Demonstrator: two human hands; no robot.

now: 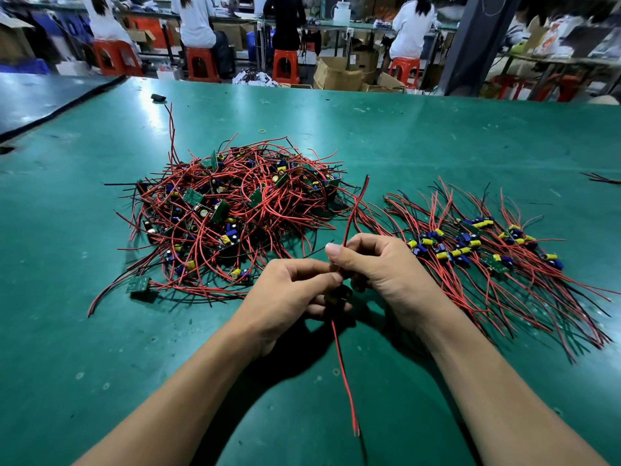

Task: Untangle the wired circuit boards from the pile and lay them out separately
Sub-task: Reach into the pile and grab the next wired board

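No text, label, brand, number or sign can be read. Any print on the green circuit boards (193, 195) in the pile is too small to be made out. Any markings on the cardboard boxes (337, 77) in the background are blurred.
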